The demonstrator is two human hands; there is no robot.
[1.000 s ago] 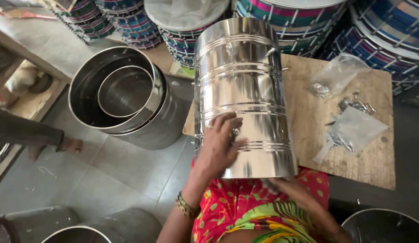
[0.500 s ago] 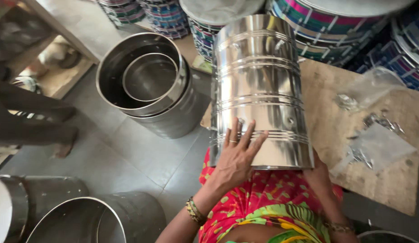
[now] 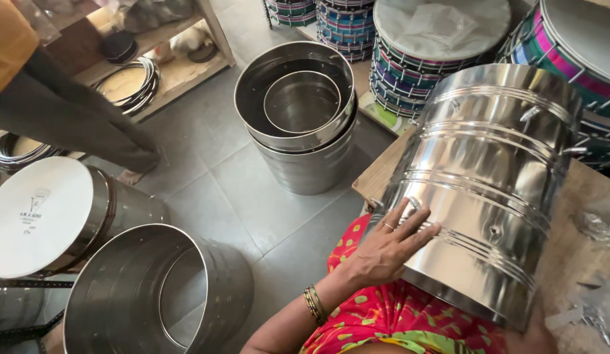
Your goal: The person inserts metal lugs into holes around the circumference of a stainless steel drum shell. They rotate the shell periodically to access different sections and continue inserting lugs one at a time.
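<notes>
Steel drum shell tilted on wooden board, left hand flat on its near left side. Nested shells on floor to left; open shell nearer, lower left. Finished drums stacked behind.

Your left hand lies flat, fingers spread, on the shiny steel drum shell, which rests tilted across the wooden board's left edge, over your lap.
</notes>
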